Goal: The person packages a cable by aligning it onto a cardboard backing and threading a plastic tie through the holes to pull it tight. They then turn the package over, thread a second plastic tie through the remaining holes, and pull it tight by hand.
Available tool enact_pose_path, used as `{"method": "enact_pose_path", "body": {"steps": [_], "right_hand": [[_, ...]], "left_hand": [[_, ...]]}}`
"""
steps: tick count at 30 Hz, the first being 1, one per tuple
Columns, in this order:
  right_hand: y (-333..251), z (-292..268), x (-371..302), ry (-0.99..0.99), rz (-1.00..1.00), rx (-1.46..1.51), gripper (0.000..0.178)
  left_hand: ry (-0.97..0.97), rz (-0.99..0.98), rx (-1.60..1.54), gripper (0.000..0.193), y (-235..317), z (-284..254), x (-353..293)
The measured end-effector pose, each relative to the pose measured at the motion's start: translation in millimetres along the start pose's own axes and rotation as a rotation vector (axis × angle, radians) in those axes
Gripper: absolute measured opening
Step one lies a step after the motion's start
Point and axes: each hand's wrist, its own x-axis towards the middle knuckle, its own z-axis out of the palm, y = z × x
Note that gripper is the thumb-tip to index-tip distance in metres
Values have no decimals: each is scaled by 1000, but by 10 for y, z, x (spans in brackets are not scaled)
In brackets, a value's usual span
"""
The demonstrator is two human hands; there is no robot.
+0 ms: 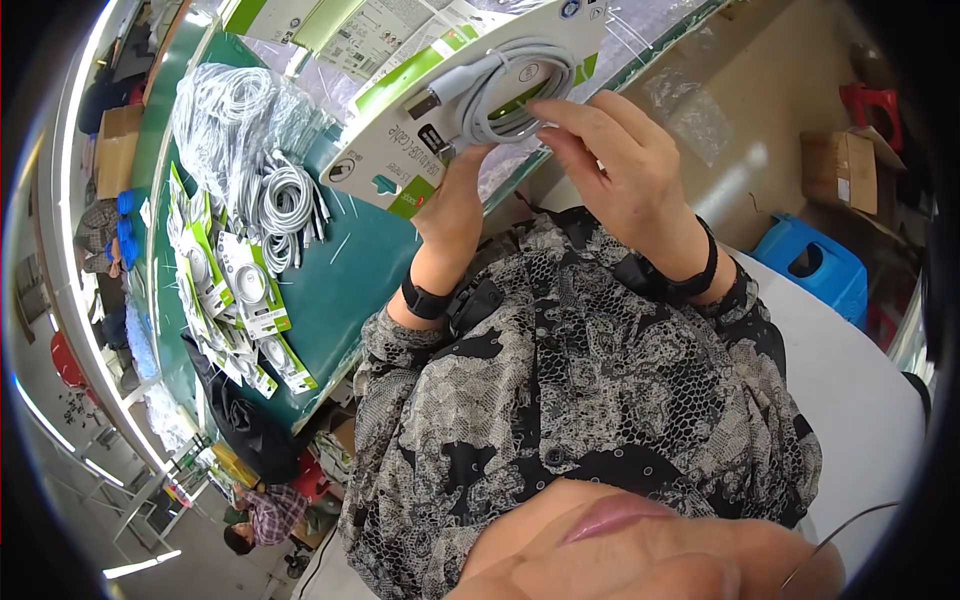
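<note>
A coiled grey-white USB cable (487, 112) lies against a white and green cardboard package card (375, 150), its plug toward the card's left part. My left hand (452, 208) grips the card from below, its fingers mostly hidden behind it. At the right side of the coil, my right hand (625, 160) has thumb and forefinger brought together; whatever is between these fingertips is too small to make out. On the green table to the left rests a pile of loose coiled cables (287, 200), beside a plastic bag of cables (235, 110).
Several carded cables (245, 285) are heaped at the table's left. Thin white strips (342, 245) lie scattered on the green tabletop (365, 260). More printed cards (375, 35) sit beyond my hands. To the right are a blue stool (815, 265) and a cardboard box (840, 170). Another person (270, 515) sits at lower left.
</note>
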Motion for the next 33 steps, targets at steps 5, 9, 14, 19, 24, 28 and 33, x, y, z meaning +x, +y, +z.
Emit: {"method": "enact_pose_path", "body": {"steps": [5, 9, 14, 19, 24, 28, 33], "right_hand": [[-25, 40, -1, 70, 69, 119, 26], [-14, 39, 10, 99, 102, 140, 24], [-8, 27, 29, 32, 17, 98, 19], [1, 49, 26, 34, -5, 74, 19], [5, 73, 31, 31, -6, 74, 19], [-10, 79, 21, 9, 3, 69, 19], [-44, 71, 20, 10, 27, 87, 18]], "left_hand": [[20, 88, 92, 21, 0, 6, 7], [5, 61, 4, 22, 7, -5, 17], [29, 97, 6, 24, -34, -40, 15], [49, 135, 68, 27, -23, -32, 27], [-11, 169, 73, 35, -33, -80, 33], [-102, 275, 185, 43, -41, -100, 25], [-138, 401, 158, 31, -54, -100, 54]]}}
